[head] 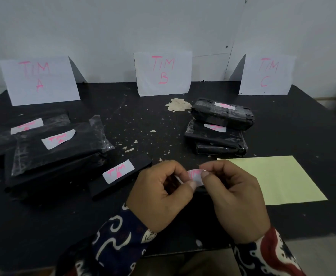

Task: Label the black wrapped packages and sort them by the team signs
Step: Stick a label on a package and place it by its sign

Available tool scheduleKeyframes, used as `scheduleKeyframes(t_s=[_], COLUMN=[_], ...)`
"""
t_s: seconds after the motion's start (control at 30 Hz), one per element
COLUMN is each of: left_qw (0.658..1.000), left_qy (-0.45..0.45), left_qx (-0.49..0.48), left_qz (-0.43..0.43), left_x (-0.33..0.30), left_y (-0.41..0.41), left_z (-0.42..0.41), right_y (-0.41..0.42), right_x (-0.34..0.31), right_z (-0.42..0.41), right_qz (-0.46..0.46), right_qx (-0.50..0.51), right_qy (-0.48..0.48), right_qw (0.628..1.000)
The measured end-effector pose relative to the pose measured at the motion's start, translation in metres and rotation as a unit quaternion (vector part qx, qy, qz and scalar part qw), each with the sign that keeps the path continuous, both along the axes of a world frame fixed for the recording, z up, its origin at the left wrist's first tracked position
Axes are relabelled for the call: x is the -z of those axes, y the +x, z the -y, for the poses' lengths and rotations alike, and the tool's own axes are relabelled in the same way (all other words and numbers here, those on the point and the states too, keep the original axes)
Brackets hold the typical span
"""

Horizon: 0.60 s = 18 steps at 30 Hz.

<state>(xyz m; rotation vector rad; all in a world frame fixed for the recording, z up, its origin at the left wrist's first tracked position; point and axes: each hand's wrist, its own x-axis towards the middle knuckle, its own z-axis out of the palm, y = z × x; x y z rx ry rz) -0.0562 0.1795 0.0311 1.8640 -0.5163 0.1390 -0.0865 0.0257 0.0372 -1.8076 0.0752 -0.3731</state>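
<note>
While both hands pinch it, a small white label with pink writing hangs above the black bench.

Left hand and right hand each close thumb and forefinger on the label. Labelled black packages lie stacked below the TIM A sign; another stack sits between the TIM B sign and TIM C sign. One labelled package lies just left of the hands, a yellow sheet right.

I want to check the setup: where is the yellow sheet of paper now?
In the head view the yellow sheet lies flat on the table's right side, just right of the right hand and in front of the stacked black packages.
</note>
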Motion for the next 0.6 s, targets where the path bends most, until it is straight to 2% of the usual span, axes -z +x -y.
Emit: scheduleKeyframes(t_s=[0.13,0.43,0.6], left_qw=[0.998,0.969,0.965], left_qy=[-0.004,-0.117,-0.109], left_qx=[-0.040,-0.103,-0.118], left_qz=[-0.040,-0.191,-0.208], left_x=[0.002,-0.019,-0.022], left_y=[0.004,0.036,0.043], left_z=[0.001,-0.004,-0.001], right_y=[0.002,0.027,0.032], right_x=[0.001,-0.001,0.004], right_z=[0.000,0.004,0.006], right_qz=[0.001,0.012,0.003], right_qx=[0.005,0.046,0.063], right_qy=[-0.017,-0.039,-0.085], right_qw=[1.000,0.998,0.994])
